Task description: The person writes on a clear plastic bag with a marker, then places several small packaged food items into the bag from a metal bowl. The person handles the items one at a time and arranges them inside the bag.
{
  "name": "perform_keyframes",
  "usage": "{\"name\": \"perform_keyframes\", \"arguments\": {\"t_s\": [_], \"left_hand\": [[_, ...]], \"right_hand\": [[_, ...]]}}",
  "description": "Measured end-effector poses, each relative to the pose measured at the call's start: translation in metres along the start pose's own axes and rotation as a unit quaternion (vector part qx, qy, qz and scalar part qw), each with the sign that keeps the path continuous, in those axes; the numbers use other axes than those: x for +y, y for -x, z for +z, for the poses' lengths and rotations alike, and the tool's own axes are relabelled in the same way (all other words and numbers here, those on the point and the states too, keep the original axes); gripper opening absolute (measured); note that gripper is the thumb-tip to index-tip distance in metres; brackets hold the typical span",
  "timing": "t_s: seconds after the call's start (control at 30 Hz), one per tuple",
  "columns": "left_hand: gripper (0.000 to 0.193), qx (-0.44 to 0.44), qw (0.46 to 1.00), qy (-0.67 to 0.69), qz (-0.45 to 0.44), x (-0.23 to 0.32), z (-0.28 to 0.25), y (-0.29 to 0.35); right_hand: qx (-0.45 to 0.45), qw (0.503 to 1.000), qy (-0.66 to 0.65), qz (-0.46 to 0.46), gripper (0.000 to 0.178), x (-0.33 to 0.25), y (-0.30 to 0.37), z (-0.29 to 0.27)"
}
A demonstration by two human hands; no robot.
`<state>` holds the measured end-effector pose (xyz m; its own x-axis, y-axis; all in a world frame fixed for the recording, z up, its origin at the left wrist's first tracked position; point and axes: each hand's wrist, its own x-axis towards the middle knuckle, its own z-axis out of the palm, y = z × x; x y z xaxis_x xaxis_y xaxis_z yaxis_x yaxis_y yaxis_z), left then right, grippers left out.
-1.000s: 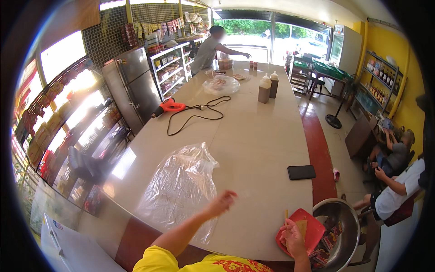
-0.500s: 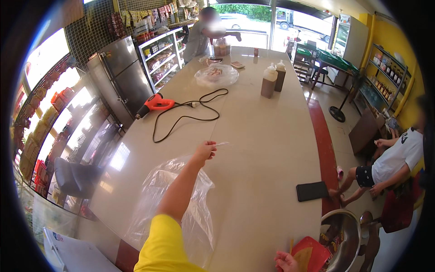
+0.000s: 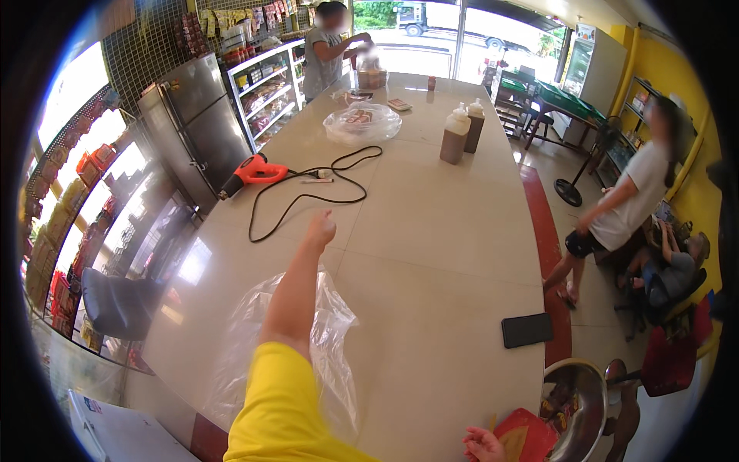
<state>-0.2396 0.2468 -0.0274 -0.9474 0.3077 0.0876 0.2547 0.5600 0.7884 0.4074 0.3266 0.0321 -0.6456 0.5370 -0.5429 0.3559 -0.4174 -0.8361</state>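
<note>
My left hand (image 3: 322,229) reaches over the table, its index finger stretched forward and nothing visible in it. Just beyond it, a thin whitish stick-like piece (image 3: 316,181) lies by the black cord (image 3: 308,196) of an orange-red heat gun (image 3: 260,169). Under my left forearm, a clear plastic bag (image 3: 250,331) is spread on the table. My right hand (image 3: 483,445) is at the near right edge, fingers loosely curled and apart, beside a red item (image 3: 531,431) with a tan panel. I see nothing held in it.
On the table (image 3: 431,269) are a black phone (image 3: 527,330), two sauce bottles (image 3: 455,138) and a bag of packed food (image 3: 362,123). A metal basin (image 3: 573,408) stands at the near right. One person (image 3: 323,58) works at the far end; another (image 3: 631,192) stands at right.
My left hand has moved forward and left and let go of the thin whitish piece, which now lies by the cord. The person at right has stood up; my right hand has barely moved.
</note>
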Motion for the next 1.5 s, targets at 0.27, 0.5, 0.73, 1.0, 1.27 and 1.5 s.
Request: {"name": "perform_keyframes", "arguments": {"t_s": [0.27, 0.5, 0.73, 1.0, 1.27, 1.5], "left_hand": [[0.047, -0.032, 0.967, -0.154, 0.201, 0.027, -0.039, 0.224], [0.023, -0.122, 0.944, -0.272, 0.143, 0.020, -0.027, 0.311], [0.014, -0.253, 0.858, 0.076, 0.442, 0.123, -0.048, 0.460], [0.021, -0.414, 0.821, 0.335, 0.207, 0.155, -0.187, 0.484], [0.025, -0.143, 0.966, 0.039, 0.211, 0.125, -0.260, 0.458], [0.014, 0.089, 0.952, 0.155, 0.248, 0.163, -0.313, 0.368]], "right_hand": [[-0.031, 0.990, 0.090, -0.103, 0.033, 0.037, 0.010, -0.018], [-0.124, 0.987, 0.057, -0.085, 0.044, 0.036, 0.029, -0.006], [-0.012, 0.988, 0.053, -0.141, 0.072, 0.033, 0.042, 0.016], [0.006, 0.853, 0.221, -0.473, 0.102, -0.028, 0.044, 0.046], [-0.141, 0.824, 0.224, -0.501, 0.021, -0.066, 0.048, 0.104], [-0.045, 0.898, -0.068, -0.432, 0.013, -0.148, 0.050, 0.100]]}}
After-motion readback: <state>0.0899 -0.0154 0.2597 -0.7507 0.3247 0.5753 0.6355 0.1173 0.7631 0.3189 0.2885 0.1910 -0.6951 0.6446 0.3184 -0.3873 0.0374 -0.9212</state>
